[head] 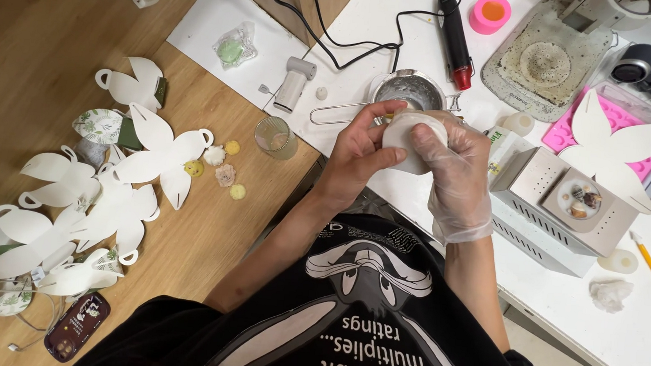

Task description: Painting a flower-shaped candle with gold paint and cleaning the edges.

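Crafting corner: a wooden desk (55, 42) meets a white desk (626, 335), and flat white petal-shaped cutouts (105, 195) are fanned out on the wood, probably so each is easy to grab. Both hands are up over the gap, bare left hand (360, 151) and gloved right hand (456, 175), clamped around a small white pod (408, 139) held between them, just below the little metal pot (412, 92).

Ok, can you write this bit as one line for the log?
left hand: bare, holds white round piece | right hand: gloved, holds same piece | below: small metal pot | table: white
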